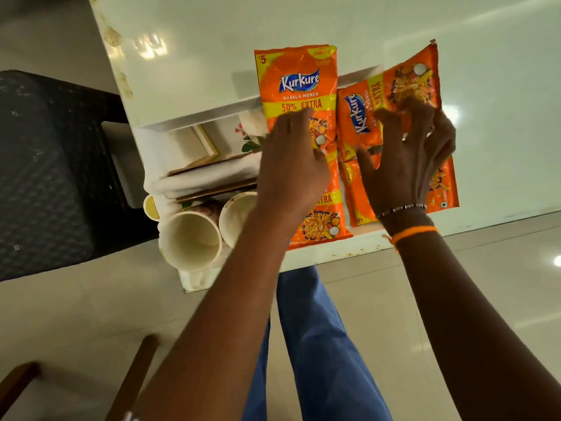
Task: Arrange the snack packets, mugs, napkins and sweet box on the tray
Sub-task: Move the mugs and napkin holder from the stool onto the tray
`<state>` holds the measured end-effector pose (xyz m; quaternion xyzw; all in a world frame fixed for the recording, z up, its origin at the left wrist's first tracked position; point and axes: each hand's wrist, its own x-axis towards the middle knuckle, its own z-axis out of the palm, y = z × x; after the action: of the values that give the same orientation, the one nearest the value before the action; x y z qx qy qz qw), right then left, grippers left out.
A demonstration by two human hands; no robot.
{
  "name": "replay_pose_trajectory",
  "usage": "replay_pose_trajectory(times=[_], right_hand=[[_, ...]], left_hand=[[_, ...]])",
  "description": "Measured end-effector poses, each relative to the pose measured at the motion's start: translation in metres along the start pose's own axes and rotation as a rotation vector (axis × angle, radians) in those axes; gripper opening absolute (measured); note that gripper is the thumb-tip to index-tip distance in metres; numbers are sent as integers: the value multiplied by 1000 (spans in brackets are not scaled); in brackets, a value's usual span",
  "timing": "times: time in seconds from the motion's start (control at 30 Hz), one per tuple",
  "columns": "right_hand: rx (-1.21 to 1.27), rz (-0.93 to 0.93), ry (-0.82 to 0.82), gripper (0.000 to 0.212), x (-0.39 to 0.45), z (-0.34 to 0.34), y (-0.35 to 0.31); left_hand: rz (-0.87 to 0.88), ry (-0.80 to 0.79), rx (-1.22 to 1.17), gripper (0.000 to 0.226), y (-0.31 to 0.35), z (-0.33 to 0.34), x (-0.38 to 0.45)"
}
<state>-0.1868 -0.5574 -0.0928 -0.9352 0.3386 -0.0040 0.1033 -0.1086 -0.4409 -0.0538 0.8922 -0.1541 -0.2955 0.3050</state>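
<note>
Both hands work the snack packets: my left hand (291, 156) lies spread, fingers open, on the upright packet (299, 86), and my right hand (406, 156) presses open-fingered on the tilted packet (394, 98), gripping nothing. Step in hand, as I judge it: squaring the packets on the tray (212, 112), which sits at the worktop's (197, 41) near edge. Next, I reckon, the tilted packet needs turning to match its neighbours. Count: four packets visible, two far, two near (321, 220); three mugs (191, 235) at the tray's near-left corner; folded napkins (206, 174) and one sweet box (194, 147) along its left side.
</note>
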Motion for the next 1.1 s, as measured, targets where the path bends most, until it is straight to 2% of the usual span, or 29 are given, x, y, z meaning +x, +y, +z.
replay_pose_trajectory(times=[0.13,0.23,0.43,0.73,0.87,1.0,1.1], right_hand=[[6,17,-49,34,-40,2,13],[-30,35,-110,43,-53,7,25],[107,267,-64,81,-39,6,48],[199,281,-128,85,-42,11,39],[195,300,-54,81,-52,5,42],[326,387,142,50,-72,-5,51],[417,455,175,35,-98,-4,48]], left_hand=[[64,-165,2,56,2,39,-38],[91,-242,210,67,-7,64,-55],[90,-242,325,75,-19,74,-56],[88,-236,376,77,-21,78,-53],[156,-115,272,56,-16,77,-65],[237,115,48,24,-20,73,-101],[70,28,-278,18,-40,73,-139]])
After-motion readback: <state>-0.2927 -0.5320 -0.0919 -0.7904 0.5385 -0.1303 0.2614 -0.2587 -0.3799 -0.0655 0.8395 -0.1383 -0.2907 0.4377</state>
